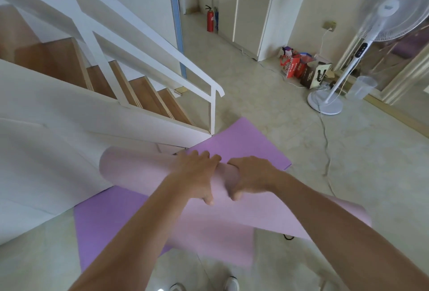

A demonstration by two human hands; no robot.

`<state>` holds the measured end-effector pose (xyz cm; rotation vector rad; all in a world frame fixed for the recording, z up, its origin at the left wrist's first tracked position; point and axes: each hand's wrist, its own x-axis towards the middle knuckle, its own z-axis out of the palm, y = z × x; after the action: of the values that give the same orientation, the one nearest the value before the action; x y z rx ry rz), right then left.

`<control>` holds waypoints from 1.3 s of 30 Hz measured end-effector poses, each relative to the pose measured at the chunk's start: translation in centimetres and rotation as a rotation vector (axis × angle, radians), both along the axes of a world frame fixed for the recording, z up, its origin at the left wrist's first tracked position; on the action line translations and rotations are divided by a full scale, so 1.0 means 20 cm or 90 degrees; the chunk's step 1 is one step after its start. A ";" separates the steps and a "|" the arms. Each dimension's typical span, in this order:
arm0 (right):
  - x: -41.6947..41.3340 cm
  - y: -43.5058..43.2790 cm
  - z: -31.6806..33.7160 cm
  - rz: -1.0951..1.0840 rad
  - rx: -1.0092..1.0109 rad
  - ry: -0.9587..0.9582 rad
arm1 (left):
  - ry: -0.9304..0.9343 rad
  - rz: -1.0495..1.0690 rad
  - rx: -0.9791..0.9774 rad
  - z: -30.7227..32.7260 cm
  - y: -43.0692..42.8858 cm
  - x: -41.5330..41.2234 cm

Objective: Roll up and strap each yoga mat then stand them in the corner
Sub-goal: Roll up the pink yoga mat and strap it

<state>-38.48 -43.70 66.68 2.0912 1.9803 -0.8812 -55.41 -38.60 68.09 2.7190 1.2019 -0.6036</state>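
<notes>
Beside the staircase (139,95), the left grip (197,174) is curled over the middle of a pale pink rolled mat (130,167). The roll is held slantwise above a purple mat (111,228) lying flat on the floor. The right grip (250,177) clasps the roll just beside the left. The roll's right end is blurred, seemingly looser. A fan (390,9) stands far right.

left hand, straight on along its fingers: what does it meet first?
The left hand grips the rolled pink mat, fingers over its top. Past the roll, the line probably lands on the flat purple mat on the floor, short of the stair railing; depth is unclear.
</notes>
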 end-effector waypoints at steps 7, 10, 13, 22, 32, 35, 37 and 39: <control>0.02 -0.09 0.02 0.128 0.074 -0.106 | -0.106 0.092 -0.164 0.00 0.09 -0.04; -0.03 -0.14 -0.04 0.169 0.208 -0.230 | -0.110 0.188 -0.347 0.03 0.17 -0.09; -0.03 -0.11 -0.02 0.161 0.219 -0.187 | -0.106 0.189 -0.394 0.06 0.17 -0.11; 0.03 -0.02 0.11 0.070 0.020 0.019 | -0.109 -0.016 0.142 -0.03 -0.04 -0.08; -0.02 -0.05 0.04 0.152 0.129 -0.123 | -0.084 0.053 -0.057 0.03 -0.02 -0.17; 0.02 -0.03 0.10 0.110 0.001 0.000 | -0.049 -0.044 0.139 -0.04 -0.12 -0.13; 0.01 -0.04 0.12 0.114 -0.007 0.004 | -0.095 -0.022 0.153 -0.05 -0.12 -0.14; -0.02 -0.07 0.11 0.155 0.040 -0.063 | -0.123 0.042 0.063 -0.01 -0.08 -0.16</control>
<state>-38.94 -45.16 68.84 1.8312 2.1760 -0.6660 -58.55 -40.11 67.86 2.7283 1.2969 -0.2736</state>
